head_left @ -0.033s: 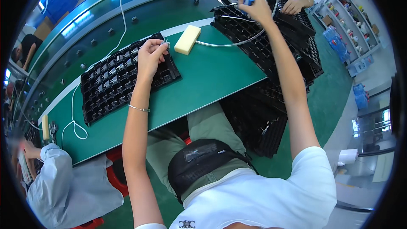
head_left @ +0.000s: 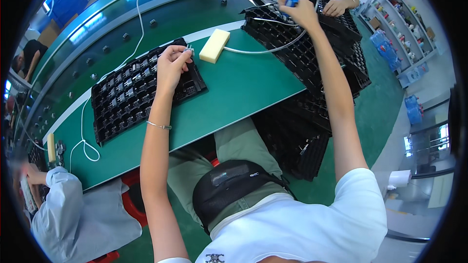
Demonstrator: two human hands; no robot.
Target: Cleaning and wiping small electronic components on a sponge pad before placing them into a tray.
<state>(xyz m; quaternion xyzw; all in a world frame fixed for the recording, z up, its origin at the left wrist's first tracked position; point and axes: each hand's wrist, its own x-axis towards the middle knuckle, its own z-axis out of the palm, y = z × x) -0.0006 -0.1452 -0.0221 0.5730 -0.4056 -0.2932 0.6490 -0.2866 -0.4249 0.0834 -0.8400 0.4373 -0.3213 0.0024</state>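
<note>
My left hand (head_left: 170, 65) is closed, pinching a small metal part (head_left: 189, 49) in its fingertips. It is above the right end of a black compartment tray (head_left: 114, 119), whose cells hold several small metal pieces. At the far right, my right hand (head_left: 303, 13) is wrapped around a small blue object (head_left: 291, 1); its kind is unclear, and the fingers hide part of it. Beneath that arm lie black trays (head_left: 278, 31), stacked and tilted. Between my hands, a pale yellow sponge block (head_left: 214, 46) rests on the green table (head_left: 243, 83).
A clear hose (head_left: 273, 51) curves from the sponge toward the trays. Beyond the table runs a conveyor (head_left: 185, 14) carrying small parts. Another person's hand (head_left: 336, 7) rests on the stacked trays; a grey-sleeved person (head_left: 61, 204) sits at left. A white cord (head_left: 83, 131) loops beside my tray.
My right hand has shifted slightly to the right with the blue object. My left hand keeps its pinch on the metal part.
</note>
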